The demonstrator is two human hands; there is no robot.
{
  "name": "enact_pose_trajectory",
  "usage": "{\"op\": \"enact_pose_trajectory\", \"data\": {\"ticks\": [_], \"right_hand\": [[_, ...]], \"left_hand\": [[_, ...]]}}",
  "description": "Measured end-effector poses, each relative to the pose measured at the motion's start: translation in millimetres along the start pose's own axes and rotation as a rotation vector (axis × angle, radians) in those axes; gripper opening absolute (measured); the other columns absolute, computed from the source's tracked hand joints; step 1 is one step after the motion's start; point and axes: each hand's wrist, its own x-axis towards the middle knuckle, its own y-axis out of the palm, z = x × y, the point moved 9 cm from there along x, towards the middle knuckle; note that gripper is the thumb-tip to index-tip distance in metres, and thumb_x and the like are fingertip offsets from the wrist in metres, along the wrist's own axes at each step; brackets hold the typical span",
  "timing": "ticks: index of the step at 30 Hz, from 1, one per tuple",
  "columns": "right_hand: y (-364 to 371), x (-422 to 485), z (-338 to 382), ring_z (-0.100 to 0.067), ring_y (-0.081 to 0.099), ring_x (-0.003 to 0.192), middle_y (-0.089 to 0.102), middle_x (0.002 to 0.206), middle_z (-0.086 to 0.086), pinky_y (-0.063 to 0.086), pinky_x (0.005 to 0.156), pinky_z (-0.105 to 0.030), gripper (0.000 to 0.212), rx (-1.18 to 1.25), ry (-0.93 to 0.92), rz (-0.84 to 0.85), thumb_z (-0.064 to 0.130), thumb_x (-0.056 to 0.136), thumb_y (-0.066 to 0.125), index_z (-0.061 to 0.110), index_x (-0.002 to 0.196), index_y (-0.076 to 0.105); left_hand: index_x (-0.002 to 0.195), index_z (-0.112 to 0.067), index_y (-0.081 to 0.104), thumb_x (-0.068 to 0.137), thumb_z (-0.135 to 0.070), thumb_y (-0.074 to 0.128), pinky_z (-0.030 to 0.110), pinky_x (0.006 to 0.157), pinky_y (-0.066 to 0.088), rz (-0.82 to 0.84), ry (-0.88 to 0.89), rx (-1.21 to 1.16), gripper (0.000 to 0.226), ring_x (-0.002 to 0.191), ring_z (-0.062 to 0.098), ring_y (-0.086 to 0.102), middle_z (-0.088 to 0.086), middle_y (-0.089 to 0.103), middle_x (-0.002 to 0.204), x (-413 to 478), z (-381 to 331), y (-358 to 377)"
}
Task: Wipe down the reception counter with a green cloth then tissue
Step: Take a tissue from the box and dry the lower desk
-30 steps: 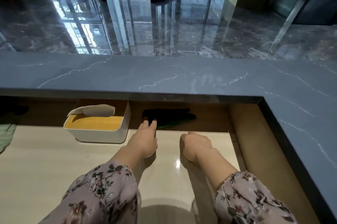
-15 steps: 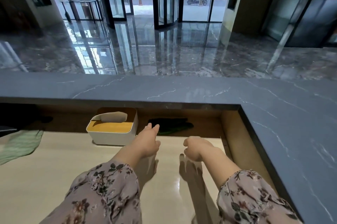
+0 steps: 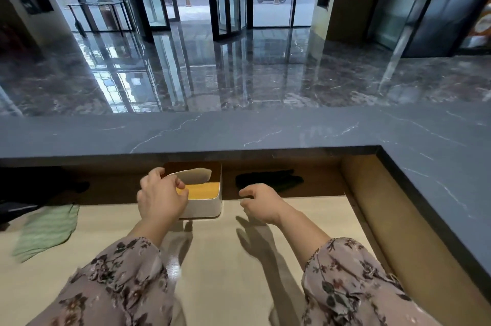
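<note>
A white tissue box [image 3: 206,205] with a yellow wooden lid stands on the pale lower desk [image 3: 228,259], under the ledge of the dark grey marble counter [image 3: 239,132]. A white tissue [image 3: 195,175] sticks up from the box. My left hand [image 3: 160,199] is over the box's left side, its fingers curled and pinching the tissue's left end. To the right of the box my right hand [image 3: 261,203] hovers above the desk, loosely curled and holding nothing. A green cloth [image 3: 45,230] lies crumpled on the desk at the far left.
A black object [image 3: 268,179] lies in the recess behind my right hand. Dark items [image 3: 32,193] sit in the shadow at the far left. The counter turns a corner and runs along the right side [image 3: 438,193]. Beyond it lie a glossy lobby floor and glass doors.
My left hand has moved left from near the black object to the tissue box and curled onto the tissue. My view has lifted and shifted left, showing more of the green cloth.
</note>
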Motion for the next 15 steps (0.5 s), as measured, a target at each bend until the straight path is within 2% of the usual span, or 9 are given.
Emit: {"op": "enact_pose_trajectory", "data": {"ticks": [2, 4, 8, 10, 13, 15], "right_hand": [[15.0, 12.8, 21.0, -0.023, 0.036, 0.137, 0.032, 0.153, -0.002, 0.032, 0.111, -0.038, 0.042, -0.005, -0.025, -0.014, 0.022, 0.098, 0.047, 0.017, 0.14, 0.047], [27.7, 23.8, 35.9, -0.024, 0.028, 0.141, 0.018, 0.158, 0.001, 0.03, 0.113, -0.041, 0.044, 0.017, -0.027, -0.032, 0.024, 0.099, 0.047, 0.019, 0.142, 0.043], [45.1, 41.9, 56.4, -0.025, 0.018, 0.144, 0.009, 0.159, 0.002, 0.025, 0.114, -0.045, 0.045, 0.046, -0.027, -0.037, 0.025, 0.099, 0.046, 0.023, 0.144, 0.04], [47.7, 47.4, 65.7, -0.026, 0.019, 0.143, 0.009, 0.157, 0.001, 0.023, 0.115, -0.045, 0.045, 0.064, -0.036, -0.036, 0.025, 0.1, 0.044, 0.023, 0.144, 0.04], [45.6, 49.9, 74.5, -0.025, 0.036, 0.132, 0.021, 0.149, -0.003, 0.029, 0.114, -0.042, 0.046, 0.092, -0.036, -0.07, 0.025, 0.1, 0.041, 0.02, 0.145, 0.036], [41.7, 48.2, 77.8, -0.024, 0.039, 0.128, 0.025, 0.146, -0.003, 0.03, 0.111, -0.04, 0.047, 0.078, -0.047, -0.114, 0.026, 0.1, 0.04, 0.018, 0.145, 0.034]], "left_hand": [[0.104, -0.029, 0.068, 0.087, -0.036, 0.064, 0.046, 0.11, 0.027, 0.079, 0.004, 0.018, 0.019, 0.14, 0.028, 0.022, 0.007, 0.026, 0.153, 13.5, 12.1, 10.0], [0.114, -0.028, 0.066, 0.09, -0.036, 0.061, 0.046, 0.111, 0.026, 0.139, 0.003, 0.024, 0.026, 0.141, 0.029, 0.02, 0.008, 0.024, 0.155, 23.1, 22.8, 19.3], [0.122, -0.02, 0.063, 0.093, -0.025, 0.054, 0.042, 0.099, 0.039, 0.151, 0.07, -0.009, 0.031, 0.121, 0.026, 0.045, 0.002, 0.048, 0.135, 36.4, 38.0, 28.6], [0.126, -0.017, 0.059, 0.094, -0.02, 0.052, 0.041, 0.098, 0.042, 0.139, 0.109, -0.063, 0.034, 0.115, 0.024, 0.049, 0.001, 0.051, 0.13, 38.0, 40.4, 26.9], [0.129, -0.016, 0.057, 0.094, -0.016, 0.051, 0.041, 0.104, 0.041, 0.115, 0.178, -0.106, 0.036, 0.118, 0.021, 0.048, -0.001, 0.05, 0.132, 39.1, 40.2, 21.3], [0.127, -0.016, 0.059, 0.092, -0.014, 0.051, 0.04, 0.104, 0.04, 0.071, 0.246, -0.111, 0.035, 0.118, 0.019, 0.047, -0.002, 0.051, 0.13, 39.3, 36.7, 13.6]]}}
